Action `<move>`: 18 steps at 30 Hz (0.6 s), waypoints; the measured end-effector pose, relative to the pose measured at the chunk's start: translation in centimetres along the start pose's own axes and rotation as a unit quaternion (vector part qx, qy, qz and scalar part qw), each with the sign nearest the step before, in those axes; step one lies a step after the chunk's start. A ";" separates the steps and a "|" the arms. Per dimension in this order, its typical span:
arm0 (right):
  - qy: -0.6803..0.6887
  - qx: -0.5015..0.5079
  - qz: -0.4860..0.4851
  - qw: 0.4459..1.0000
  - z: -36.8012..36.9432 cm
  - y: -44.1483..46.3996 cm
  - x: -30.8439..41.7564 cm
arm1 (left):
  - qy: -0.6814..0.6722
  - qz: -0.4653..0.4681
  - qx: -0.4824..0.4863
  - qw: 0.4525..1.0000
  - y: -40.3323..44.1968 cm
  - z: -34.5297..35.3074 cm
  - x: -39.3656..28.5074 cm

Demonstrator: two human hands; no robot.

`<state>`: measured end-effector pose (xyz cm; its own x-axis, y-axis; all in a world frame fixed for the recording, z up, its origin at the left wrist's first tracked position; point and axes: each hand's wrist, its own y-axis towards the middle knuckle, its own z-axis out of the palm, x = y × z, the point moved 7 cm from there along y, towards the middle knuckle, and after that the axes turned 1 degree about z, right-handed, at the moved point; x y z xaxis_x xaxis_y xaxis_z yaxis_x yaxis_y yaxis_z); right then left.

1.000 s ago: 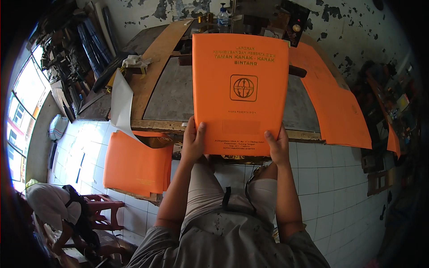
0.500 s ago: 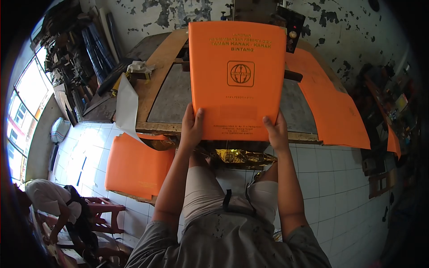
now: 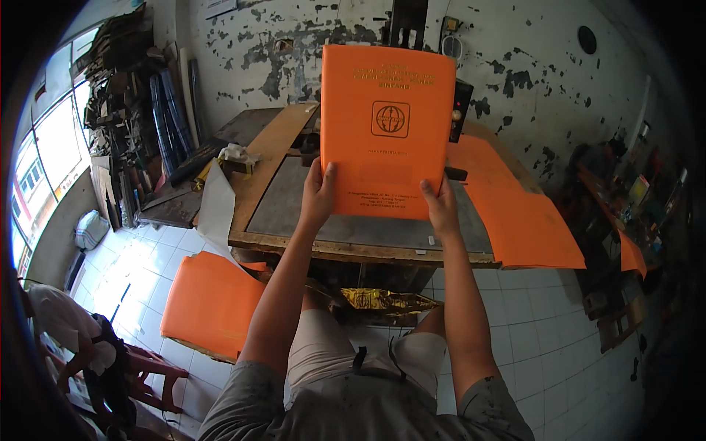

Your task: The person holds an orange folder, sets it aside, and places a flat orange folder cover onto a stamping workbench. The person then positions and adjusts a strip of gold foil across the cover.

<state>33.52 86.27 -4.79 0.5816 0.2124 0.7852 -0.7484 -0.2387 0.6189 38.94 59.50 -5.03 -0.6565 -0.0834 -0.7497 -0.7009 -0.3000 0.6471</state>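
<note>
An orange report cover (image 3: 387, 165) with gold lettering and a globe emblem is held upright in front of me, facing my eyes. My left hand (image 3: 318, 192) grips its lower left edge, thumb on the front. On the lower right edge my right hand (image 3: 439, 204) pinches it the same way. The fingers behind the cover are hidden. Behind it stands a worktable with a grey top (image 3: 294, 207), partly covered from view. More orange sheets (image 3: 515, 213) lie over the table's right side.
A stack of orange covers (image 3: 213, 305) sits low at left, near a white sheet (image 3: 217, 209). Gold foil (image 3: 382, 300) hangs below the table edge. A person (image 3: 70, 323) bends beside a red stool (image 3: 158, 375) at lower left. Rolls and boards (image 3: 121, 110) lean at the back left.
My view has tilted up, showing more wall. The cover appears slightly smaller and farther away, its top leaning a little differently. Both hands keep their hold on it.
</note>
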 end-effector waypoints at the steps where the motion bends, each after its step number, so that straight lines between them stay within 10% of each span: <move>1: -0.002 0.002 -0.001 1.000 -0.1 0.1 0.0 | -0.001 -0.004 0.000 1.000 0.1 0.1 -0.1; 18: -0.018 0.002 -0.016 1.000 -0.7 0.1 -0.4 | -0.008 -0.009 0.011 1.000 0.1 0.6 0.7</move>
<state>32.93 86.86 -5.04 0.6157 0.1865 0.7656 -0.7281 -0.2368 0.6432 38.23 60.03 -5.43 -0.6481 -0.0639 -0.7589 -0.7183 -0.2799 0.6370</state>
